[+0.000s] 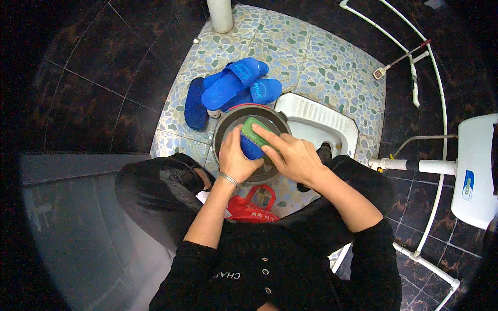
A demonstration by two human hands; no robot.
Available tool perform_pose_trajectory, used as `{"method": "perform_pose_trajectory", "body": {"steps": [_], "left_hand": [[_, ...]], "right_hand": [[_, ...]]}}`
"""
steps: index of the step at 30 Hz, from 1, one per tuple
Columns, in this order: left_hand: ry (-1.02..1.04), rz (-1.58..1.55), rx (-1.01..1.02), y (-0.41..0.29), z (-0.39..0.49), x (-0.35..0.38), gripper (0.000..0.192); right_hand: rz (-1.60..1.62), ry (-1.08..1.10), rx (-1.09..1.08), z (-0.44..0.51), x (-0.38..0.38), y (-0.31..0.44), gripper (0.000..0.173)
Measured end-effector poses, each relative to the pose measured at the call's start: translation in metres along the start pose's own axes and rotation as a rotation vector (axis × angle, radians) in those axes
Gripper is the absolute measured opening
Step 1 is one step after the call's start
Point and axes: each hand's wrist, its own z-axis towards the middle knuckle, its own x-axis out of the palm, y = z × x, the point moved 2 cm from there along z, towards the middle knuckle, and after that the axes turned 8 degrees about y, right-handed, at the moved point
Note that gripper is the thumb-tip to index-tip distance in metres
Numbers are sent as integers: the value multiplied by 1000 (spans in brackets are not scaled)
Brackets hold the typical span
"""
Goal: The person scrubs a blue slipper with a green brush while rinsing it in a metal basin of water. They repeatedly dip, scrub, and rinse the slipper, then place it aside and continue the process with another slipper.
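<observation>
My left hand (234, 159) grips a blue slipper (251, 148), seen nearly end-on and partly covered by my fingers. My right hand (293, 155) holds a green scrubber (255, 129) against its upper side, index finger stretched along the top. I cannot tell whether the scrubber is a sponge or a brush. Both hands are over a round grey basin (223, 126) that has water in it. Just beyond the basin lies a heap of blue slippers (221, 95), some stacked on others, with another darker blue slipper (195, 105) at its left.
A white squat toilet (319, 107) adjoins the basin on the right. Between my legs sits a red bag (249, 208) with printed writing. White pipes (443, 116) and a cistern (474, 171) are along the right wall. A white column (220, 17) rises at the back of the pebble-patterned floor (284, 50).
</observation>
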Motion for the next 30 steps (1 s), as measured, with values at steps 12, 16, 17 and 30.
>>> {"method": "perform_pose_trajectory", "body": {"steps": [12, 16, 17, 30], "left_hand": [[-38, 7, -38, 3, 3, -5, 90], [-24, -109, -74, 2, 2, -1, 90], [-47, -150, -79, 5, 3, -5, 89], [-21, -129, -5, 5, 2, 2, 89]], "right_hand": [[-20, -2, -11, 1, 3, 3, 56], [48, -21, -12, 5, 3, 0, 55], [74, -47, -38, 5, 3, 0, 55], [157, 40, 21, 8, 1, -6, 54]]}}
